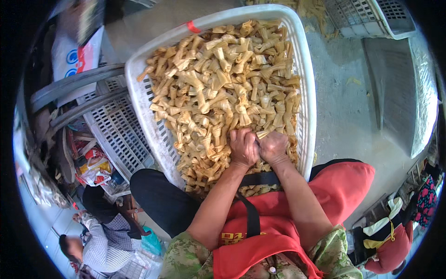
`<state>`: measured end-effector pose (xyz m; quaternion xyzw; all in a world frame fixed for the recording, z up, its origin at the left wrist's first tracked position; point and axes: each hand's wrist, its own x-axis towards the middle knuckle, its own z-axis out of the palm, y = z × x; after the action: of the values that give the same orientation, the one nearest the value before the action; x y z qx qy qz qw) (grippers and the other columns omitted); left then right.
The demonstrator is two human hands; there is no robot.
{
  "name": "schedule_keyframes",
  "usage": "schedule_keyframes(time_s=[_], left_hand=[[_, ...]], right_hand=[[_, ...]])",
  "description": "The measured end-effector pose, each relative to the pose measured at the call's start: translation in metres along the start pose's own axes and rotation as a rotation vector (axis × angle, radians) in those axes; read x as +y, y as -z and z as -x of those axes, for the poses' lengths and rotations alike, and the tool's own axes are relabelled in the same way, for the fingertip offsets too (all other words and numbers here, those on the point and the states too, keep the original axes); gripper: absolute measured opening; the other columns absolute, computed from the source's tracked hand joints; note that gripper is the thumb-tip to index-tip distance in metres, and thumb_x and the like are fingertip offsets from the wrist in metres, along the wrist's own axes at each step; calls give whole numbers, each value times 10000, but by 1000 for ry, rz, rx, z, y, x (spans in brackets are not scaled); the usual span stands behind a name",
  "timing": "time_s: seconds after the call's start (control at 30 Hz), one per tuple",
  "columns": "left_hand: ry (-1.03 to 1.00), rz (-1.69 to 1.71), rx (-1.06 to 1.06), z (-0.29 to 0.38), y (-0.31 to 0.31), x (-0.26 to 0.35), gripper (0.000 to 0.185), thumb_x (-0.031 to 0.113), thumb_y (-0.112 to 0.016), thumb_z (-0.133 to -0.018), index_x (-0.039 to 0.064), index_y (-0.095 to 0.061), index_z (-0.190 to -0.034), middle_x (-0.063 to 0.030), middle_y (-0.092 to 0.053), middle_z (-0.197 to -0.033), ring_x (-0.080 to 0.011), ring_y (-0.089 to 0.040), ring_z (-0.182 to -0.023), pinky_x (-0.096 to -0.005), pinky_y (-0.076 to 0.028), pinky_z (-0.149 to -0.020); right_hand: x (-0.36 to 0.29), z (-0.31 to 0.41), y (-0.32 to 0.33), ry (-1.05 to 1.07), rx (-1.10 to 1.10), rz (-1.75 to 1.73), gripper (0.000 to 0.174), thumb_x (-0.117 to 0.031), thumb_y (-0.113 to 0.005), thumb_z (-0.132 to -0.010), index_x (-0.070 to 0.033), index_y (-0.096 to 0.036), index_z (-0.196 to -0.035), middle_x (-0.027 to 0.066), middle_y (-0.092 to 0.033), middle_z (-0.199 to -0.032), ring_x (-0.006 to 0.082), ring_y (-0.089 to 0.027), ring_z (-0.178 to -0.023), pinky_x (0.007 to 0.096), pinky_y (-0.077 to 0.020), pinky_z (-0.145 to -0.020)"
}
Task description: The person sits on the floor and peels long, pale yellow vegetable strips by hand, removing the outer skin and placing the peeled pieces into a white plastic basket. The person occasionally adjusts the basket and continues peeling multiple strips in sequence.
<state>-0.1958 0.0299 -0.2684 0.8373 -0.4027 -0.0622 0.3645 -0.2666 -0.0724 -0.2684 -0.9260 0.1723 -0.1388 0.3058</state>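
A white plastic basket (311,115) stands in front of me, filled with many knotted, dried tan strips (198,87) with flared ends. Over the near right part of the heap, my left hand (245,146) and my right hand (274,146) meet, both with curled fingers. One knotted piece (263,133) shows its flared end at the top of my right hand and is gripped there. Whether my left fingers pinch the same piece is hidden by the knuckles. A black strap (259,179) crosses near my wrists, over the near end of the heap.
White perforated crates (116,118) lie left of the basket, beside wooden bars (78,78). Another white crate (362,21) is at the upper right, above a grey box-like block (393,90) on the concrete floor. One person (108,244) sits lower left; another (390,247) is lower right.
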Motion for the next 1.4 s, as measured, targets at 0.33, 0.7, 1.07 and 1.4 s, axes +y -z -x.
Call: schedule_keyframes(time_s=[0.33, 0.7, 1.07, 1.4], left_hand=[[48, -1, 34, -14, 33, 35, 119, 9, -490, -728, 17, -479, -846, -155, -480, -870, -312, -431, -856, -436, -373, -770], [229, -412, 343, 67, 134, -11, 73, 88, -455, -845, 51, -517, -847, -118, -493, -811, -268, -475, -805, -380, -391, -755], [397, -172, 363, 85, 80, -69, 59, 128, -514, -751, 76, -534, -768, -100, -488, -803, -303, -476, -778, -408, -371, -710], [325, -178, 411, 89, 68, -85, 51, 95, -526, -733, 76, -515, -779, -123, -465, -821, -322, -466, -782, -426, -380, -692]], right_hand=[[-27, -16, 27, -223, -70, -34, 90, -127, -622, -759, -133, -705, -726, 91, -651, -631, 204, -615, -504, 331, -512, -500], [-160, 5, -25, 165, -182, -39, 70, -95, -528, -727, -79, -556, -665, 112, -596, -632, 276, -589, -553, 388, -478, -525], [-130, 5, -72, 187, -198, -65, 97, -122, -582, -646, -125, -495, -603, 37, -498, -539, 212, -518, -426, 334, -414, -390], [-118, 11, -90, 250, -182, -31, 93, -111, -584, -628, -127, -502, -589, 68, -518, -550, 240, -517, -445, 362, -396, -390]])
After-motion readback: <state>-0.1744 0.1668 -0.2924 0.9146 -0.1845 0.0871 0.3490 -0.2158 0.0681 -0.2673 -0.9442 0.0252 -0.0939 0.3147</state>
